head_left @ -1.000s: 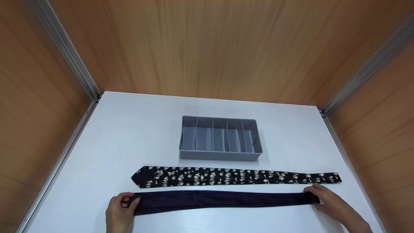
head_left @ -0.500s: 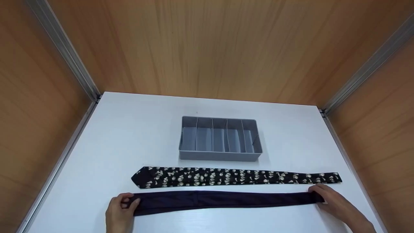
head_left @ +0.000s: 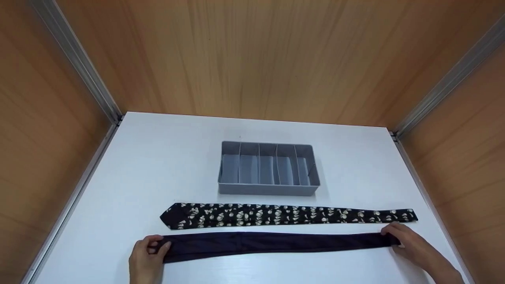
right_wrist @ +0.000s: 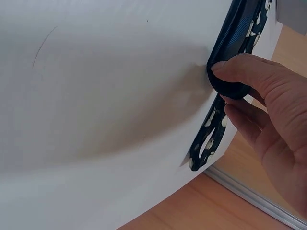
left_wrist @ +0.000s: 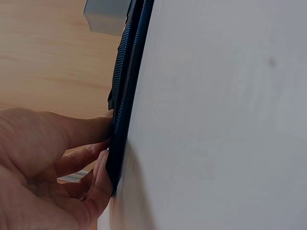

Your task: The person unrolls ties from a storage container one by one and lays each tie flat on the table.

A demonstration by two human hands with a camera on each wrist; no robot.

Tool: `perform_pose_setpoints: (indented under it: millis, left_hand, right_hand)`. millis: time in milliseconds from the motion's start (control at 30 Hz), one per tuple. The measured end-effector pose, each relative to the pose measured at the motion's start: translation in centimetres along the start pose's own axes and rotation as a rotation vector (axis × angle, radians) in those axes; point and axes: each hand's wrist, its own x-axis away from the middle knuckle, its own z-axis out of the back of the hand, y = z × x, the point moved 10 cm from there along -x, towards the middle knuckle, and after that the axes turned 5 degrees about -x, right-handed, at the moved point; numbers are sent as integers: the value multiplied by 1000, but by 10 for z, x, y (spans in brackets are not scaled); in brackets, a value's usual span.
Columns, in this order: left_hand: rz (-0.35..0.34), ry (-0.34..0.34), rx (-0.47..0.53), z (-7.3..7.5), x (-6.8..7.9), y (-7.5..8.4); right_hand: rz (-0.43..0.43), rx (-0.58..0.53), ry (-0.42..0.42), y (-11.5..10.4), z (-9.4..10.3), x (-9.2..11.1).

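A plain dark navy necktie [head_left: 276, 242] stretches left to right along the near part of the table. My left hand [head_left: 148, 256] grips its wide left end, thumb at the near edge and fingers at the far edge; the left wrist view shows the fingertips on the dark cloth [left_wrist: 125, 96]. At the other end my right hand [head_left: 408, 244] pinches the tie's narrow end, which curls over between thumb and fingers [right_wrist: 232, 88]. Just beyond lies a black necktie with a pale print [head_left: 288, 215], its pointed end to the left, untouched.
Behind the ties stands a grey box [head_left: 268, 190] divided into several upright compartments. Wooden panels [head_left: 252, 59] close off the white table [head_left: 158, 157] at the back and both sides, with metal rails [head_left: 79, 59] in the corners.
My right hand has slid a little to the right, drawing the navy tie's narrow end with it. The left hand stays in place. The patterned tie's right end has shifted very slightly.
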Motion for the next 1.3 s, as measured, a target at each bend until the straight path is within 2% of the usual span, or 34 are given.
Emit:
perform_pose_setpoints:
  millis: [200, 300, 433, 700, 933, 1133, 1233, 1300]
  left_hand:
    - [27, -13, 4, -3, 0, 1]
    - [25, -9, -8, -3, -1, 1]
    - [25, -8, -7, -2, -1, 1]
    - [30, -17, 5, -3, 1, 2]
    - [18, -11, -2, -2, 0, 2]
    - [4, 8, -22, -1, 0, 3]
    - [-2, 21, -33, 0, 0, 3]
    - [-3, 26, -37, 0, 1, 3]
  right_hand:
    - [-44, 67, -2, 11, 6, 10]
    - [-70, 65, -17, 18, 6, 16]
    - [-51, 42, -7, 21, 6, 19]
    - [-12, 28, 92, 20, 12, 25]
    - [-34, 68, 169, 23, 18, 38]
    - [-8, 124, 233, 23, 19, 52]
    - [-38, 176, 235, 21, 17, 55]
    - [-90, 213, 228, 22, 16, 55]
